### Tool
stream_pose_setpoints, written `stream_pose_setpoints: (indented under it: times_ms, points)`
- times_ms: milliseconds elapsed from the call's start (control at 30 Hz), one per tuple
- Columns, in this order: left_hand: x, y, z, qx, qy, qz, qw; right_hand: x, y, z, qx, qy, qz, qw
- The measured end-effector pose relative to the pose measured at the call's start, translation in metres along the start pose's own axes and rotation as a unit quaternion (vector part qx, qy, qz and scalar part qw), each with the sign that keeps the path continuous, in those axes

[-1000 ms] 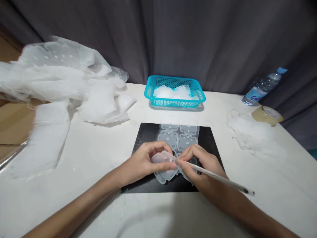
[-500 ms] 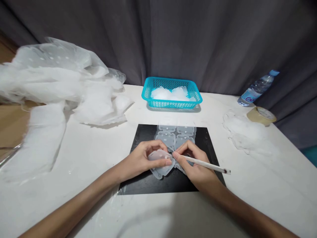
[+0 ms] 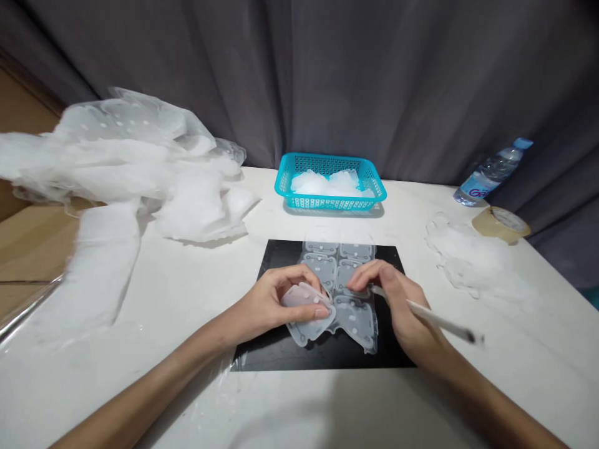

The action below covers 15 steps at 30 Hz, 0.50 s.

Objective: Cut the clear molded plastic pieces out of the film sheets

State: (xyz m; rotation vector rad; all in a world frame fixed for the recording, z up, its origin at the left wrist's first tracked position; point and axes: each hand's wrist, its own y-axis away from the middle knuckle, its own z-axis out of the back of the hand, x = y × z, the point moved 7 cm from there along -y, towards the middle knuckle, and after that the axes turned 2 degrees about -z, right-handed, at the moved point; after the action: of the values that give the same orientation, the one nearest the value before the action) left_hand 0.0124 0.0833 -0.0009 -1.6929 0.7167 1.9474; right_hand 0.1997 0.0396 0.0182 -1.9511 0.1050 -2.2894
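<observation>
My left hand pinches a translucent, frosted plastic piece between thumb and fingers, lifting it at the near left corner of the sheet. The rest of the translucent sheet of joined plastic pieces lies on a black mat, its far end reaching past the mat's back edge. To the right, above the mat's right side, my right hand grips a slim white pen-like tool. The tool's dark rear end points to the lower right; its working tip is hard to make out.
A blue basket with frosted plastic pieces stands behind the mat. White plastic sheets are heaped at the left, beside a cardboard box. At the right are clear plastic scraps, a tape roll and a water bottle.
My right hand has drawn away to the right with the pen-like tool, uncovering more of the sheet. My left hand still holds the plastic piece. The view has shifted slightly.
</observation>
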Motion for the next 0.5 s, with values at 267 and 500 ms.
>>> stream_pose_setpoints:
  times_ms: [267,500]
  points:
    - [0.0,0.001,0.001,0.017,-0.026,-0.003,1.0,-0.009,0.008,-0.025,0.169,0.077,-0.041,0.982]
    - [0.002,0.0,0.001,0.029,-0.045,0.002,0.999,-0.005,0.004,-0.022,0.172,0.11,-0.001,0.979]
